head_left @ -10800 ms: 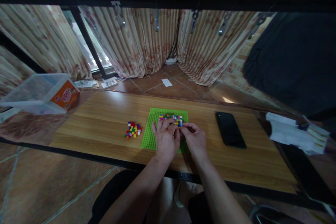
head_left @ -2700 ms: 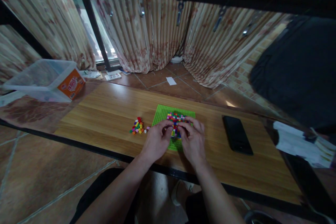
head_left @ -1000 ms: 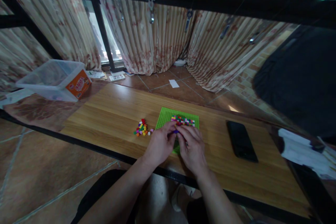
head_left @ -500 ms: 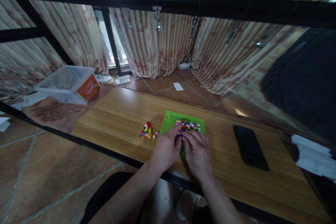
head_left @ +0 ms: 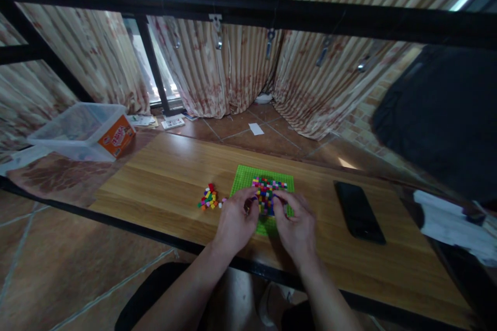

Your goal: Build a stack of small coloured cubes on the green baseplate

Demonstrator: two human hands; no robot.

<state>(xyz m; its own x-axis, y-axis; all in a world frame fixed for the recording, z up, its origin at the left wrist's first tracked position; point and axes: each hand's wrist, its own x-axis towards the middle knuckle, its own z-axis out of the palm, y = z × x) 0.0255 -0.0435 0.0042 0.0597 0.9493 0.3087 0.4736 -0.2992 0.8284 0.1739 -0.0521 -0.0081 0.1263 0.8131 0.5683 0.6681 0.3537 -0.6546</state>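
A green studded baseplate lies on the wooden table, with many small coloured bricks fixed on it in a block. My left hand is over the plate's left part, thumb and forefinger closed around what looks like a small purple brick. On the other side of the bricks, my right hand has its thumb and forefinger pinched together; a small dark bit shows at the tips, too small to name. To the left of the plate sits a pile of loose coloured bricks.
A black phone lies on the table at the right. Beyond the left end stands a clear plastic box with an orange label. White papers are at the far right. A black metal bar crosses in front of the curtains.
My hands, together over a purple brick before, have moved apart, and more of the bricks between them shows. The whole view has shifted slightly, with the table's things now farther left.
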